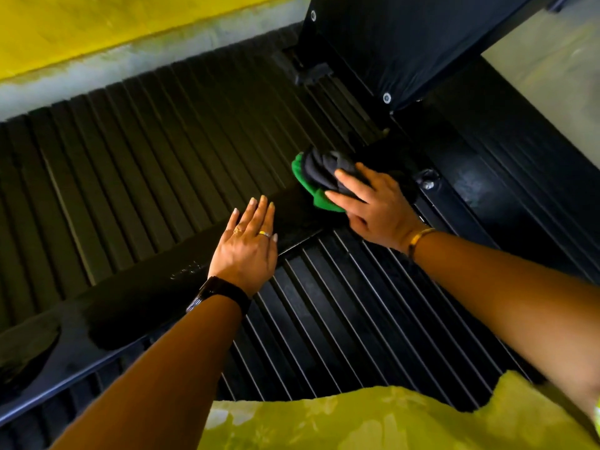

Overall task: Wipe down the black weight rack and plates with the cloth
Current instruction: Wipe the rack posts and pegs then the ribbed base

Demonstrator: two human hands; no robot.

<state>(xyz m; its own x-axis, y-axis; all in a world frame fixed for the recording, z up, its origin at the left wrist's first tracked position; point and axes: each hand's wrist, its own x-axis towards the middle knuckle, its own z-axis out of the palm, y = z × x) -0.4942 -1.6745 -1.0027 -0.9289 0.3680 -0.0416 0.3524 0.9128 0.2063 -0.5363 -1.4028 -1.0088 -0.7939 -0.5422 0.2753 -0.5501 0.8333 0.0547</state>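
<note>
I look down on a stack of black weight plates [156,151] whose edges run as ridges across the frame. A flat black rack bar [136,293] crosses the stack diagonally. My left hand [248,245] rests flat on that bar with straight fingers. My right hand [370,206] presses a bunched green and dark cloth [316,178] onto the bar's far end, fingers spread over the cloth. A second set of plates [341,306] lies nearer me, below the bar.
A black padded panel [406,43] with bolts rises at the top right. A black frame rail [487,203] with a bolt runs along the right side. A yellow and grey wall [97,37] stands behind. My yellow garment [389,420] fills the bottom edge.
</note>
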